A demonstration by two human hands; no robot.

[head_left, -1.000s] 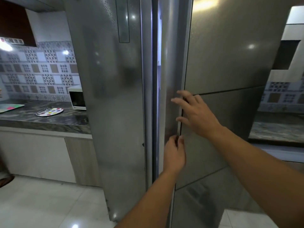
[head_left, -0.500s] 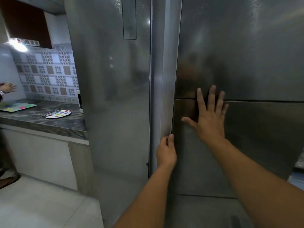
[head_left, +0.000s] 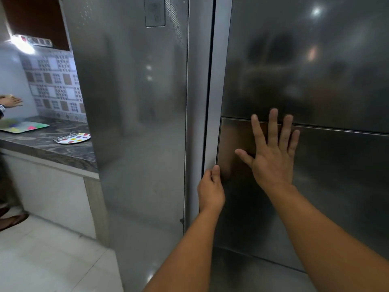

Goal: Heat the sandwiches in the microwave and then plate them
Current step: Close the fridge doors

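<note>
Right hand (head_left: 271, 157) spread flat against steel fridge door (head_left: 315, 81), grasping nothing, left hand (head_left: 210, 189) fingers curled onto door edge, sandwiches and microwave out of sight, dotted plate (head_left: 73, 138) on countertop (head_left: 52, 148) far left.

You have nothing legible here: the panel (head_left: 154, 11) high on the fridge door (head_left: 136, 123) carries only blurred marks, no readable words or numbers.

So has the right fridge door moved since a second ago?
Yes. The right fridge door has swung shut toward the left door; the bright gap between them is gone, with the right hand flat on it.
</note>
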